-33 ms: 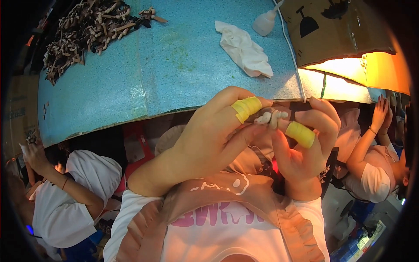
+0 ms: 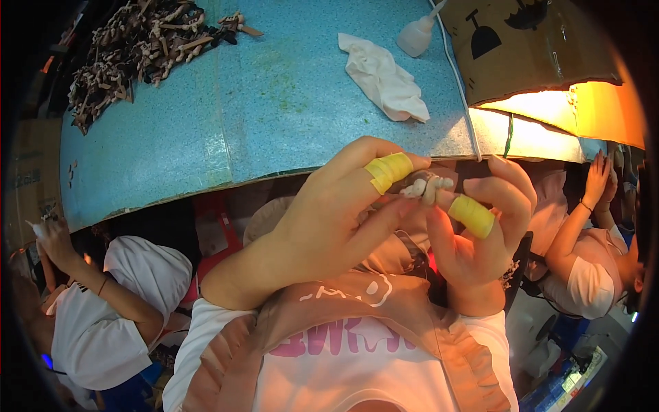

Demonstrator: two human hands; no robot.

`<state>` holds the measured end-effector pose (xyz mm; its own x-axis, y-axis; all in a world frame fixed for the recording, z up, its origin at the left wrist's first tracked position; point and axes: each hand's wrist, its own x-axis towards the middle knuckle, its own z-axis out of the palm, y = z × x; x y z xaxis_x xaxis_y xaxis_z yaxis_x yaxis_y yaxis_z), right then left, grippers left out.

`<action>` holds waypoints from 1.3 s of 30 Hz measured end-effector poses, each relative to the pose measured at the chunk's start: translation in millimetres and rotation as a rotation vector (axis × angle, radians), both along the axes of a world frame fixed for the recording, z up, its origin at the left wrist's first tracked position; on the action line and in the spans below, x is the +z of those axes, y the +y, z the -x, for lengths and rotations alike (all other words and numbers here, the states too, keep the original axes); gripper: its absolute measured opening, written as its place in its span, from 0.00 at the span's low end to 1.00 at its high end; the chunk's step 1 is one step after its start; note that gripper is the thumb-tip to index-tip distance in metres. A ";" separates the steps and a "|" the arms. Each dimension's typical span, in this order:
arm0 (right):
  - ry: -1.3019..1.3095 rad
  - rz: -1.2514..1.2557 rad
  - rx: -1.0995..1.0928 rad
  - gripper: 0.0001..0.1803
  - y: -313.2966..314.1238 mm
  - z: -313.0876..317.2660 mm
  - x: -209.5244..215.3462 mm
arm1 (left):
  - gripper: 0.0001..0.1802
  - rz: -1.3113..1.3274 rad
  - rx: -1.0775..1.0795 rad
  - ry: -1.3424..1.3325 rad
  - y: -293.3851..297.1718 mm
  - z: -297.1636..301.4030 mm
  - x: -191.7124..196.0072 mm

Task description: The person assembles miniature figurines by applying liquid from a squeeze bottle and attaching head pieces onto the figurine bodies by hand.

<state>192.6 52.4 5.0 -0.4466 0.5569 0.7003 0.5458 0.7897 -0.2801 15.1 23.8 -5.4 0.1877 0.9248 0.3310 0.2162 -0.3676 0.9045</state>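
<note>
Just past the table's near edge, my two hands hold a small cream-and-brown figurine between them. My left hand is closed, pinching its left side with thumb and forefinger; yellow tape wraps that forefinger. My right hand curls in from the other side, a yellow-taped finger and the thumb pressed against the figurine. Its other fingers are bent and raised. The figurine's far side is partly hidden by my fingers, and its fine shape is too small to make out.
A heap of similar small brown and cream pieces lies at the far left of the blue table. A crumpled white cloth, squeeze bottle, white cord and cardboard box over a bright lamp glow are right. Co-workers sit at both sides.
My right hand's fingers have shifted very slightly around the figurine, which stays in about the same place. A co-worker's hand at the left has moved a little.
</note>
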 end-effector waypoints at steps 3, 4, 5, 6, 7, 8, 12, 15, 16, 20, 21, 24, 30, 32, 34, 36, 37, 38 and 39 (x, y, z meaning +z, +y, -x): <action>0.029 -0.101 0.001 0.12 -2.1 2.5 -7.4 | 0.21 0.048 -0.062 -0.128 -0.6 -2.6 -0.1; 0.025 -0.085 -0.023 0.12 -4.4 2.7 -6.0 | 0.21 0.051 -0.065 -0.127 -1.0 -3.2 0.6; 0.027 -0.082 -0.024 0.12 -4.8 3.3 -6.7 | 0.21 0.053 -0.077 -0.145 -2.2 -2.7 2.1; 0.030 -0.109 -0.020 0.12 -4.9 3.7 -7.6 | 0.21 0.056 -0.089 -0.163 -3.0 -2.1 2.8; 0.033 -0.136 -0.016 0.11 -5.2 3.7 -8.7 | 0.21 0.059 -0.089 -0.161 -2.9 -1.1 2.1; 0.033 -0.134 -0.018 0.11 -5.5 3.3 -9.9 | 0.21 0.047 -0.104 -0.105 -1.2 0.3 0.6; 0.230 0.140 0.075 0.17 -7.5 1.1 -19.4 | 0.22 -0.039 -0.137 -0.064 2.4 -0.6 -0.8; 0.443 0.428 0.178 0.21 -7.3 2.7 -23.2 | 0.21 -0.056 -0.142 -0.067 3.4 -0.9 0.9; 0.451 0.395 0.174 0.20 -7.4 4.3 -24.1 | 0.21 -0.053 -0.142 -0.067 3.3 -0.7 1.0; 0.424 0.552 0.213 0.18 -6.2 4.0 -15.5 | 0.21 -0.093 -0.112 -0.045 4.6 -0.8 -3.5; 0.422 0.554 0.213 0.18 -4.5 2.5 -16.4 | 0.20 -0.119 -0.089 -0.028 4.2 -0.8 -4.5; 0.422 0.574 0.276 0.16 0.3 -1.3 -18.5 | 0.20 -0.167 -0.041 0.045 4.6 -1.1 -6.7; 0.440 0.640 0.232 0.12 -1.6 2.1 -14.4 | 0.22 -0.242 0.046 0.102 5.5 -5.7 -7.0; 0.470 0.684 0.202 0.11 -3.7 1.9 -13.2 | 0.22 -0.273 0.064 0.104 5.8 -9.3 -10.5; 0.471 0.713 0.207 0.11 -1.7 1.2 -14.0 | 0.22 -0.303 0.086 0.107 6.1 -11.4 -13.4; 0.474 0.741 0.213 0.11 0.6 0.6 -14.8 | 0.22 -0.304 0.118 0.131 7.1 -11.6 -15.2; 0.443 0.746 0.222 0.11 2.0 -0.3 -14.7 | 0.22 -0.302 0.119 0.131 6.7 -12.1 -14.6; 0.412 0.752 0.232 0.11 3.5 -0.9 -15.0 | 0.22 -0.281 0.125 0.132 6.0 -12.3 -13.7; 0.413 0.755 0.235 0.11 5.7 -1.7 -14.5 | 0.22 -0.261 0.132 0.133 5.4 -12.4 -13.2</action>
<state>194.3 58.0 -9.5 -0.4005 0.8608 0.3141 0.1339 0.3941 -0.9093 27.4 29.2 -18.6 0.1299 0.8310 0.5408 0.3877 -0.5446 0.7437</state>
